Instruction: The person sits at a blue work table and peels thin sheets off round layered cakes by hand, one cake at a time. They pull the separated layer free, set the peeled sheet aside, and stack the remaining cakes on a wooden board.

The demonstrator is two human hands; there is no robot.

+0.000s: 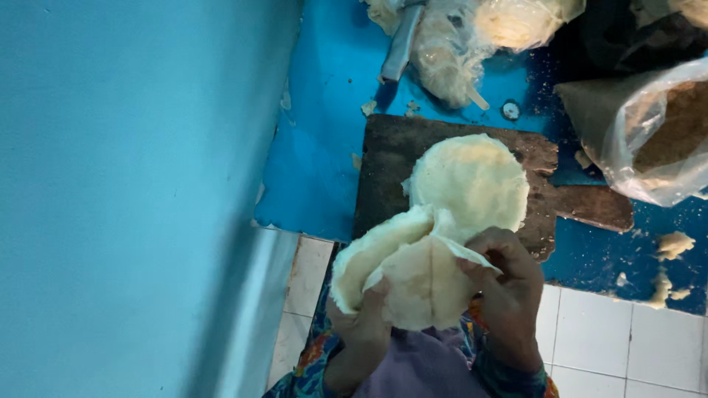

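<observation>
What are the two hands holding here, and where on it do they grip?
Both hold thin round dough sheets: left hand under the lower edge, right hand pinching the right edge of a sheet. More sheets rest on the wooden board.

Your two bare hands meet low in the frame, forearms rising from the bottom edge toward each other. Your left hand (pixel 361 324) is cupped palm-up, its fingers mostly hidden beneath what it supports, only the heel of the palm and the wrist showing. Your right hand (pixel 505 284) sits slightly higher, knuckles up and turned toward the camera, fingers curled inward in a pinch. Both wrists are bent and both hands are closed in a grip, near each other.
</observation>
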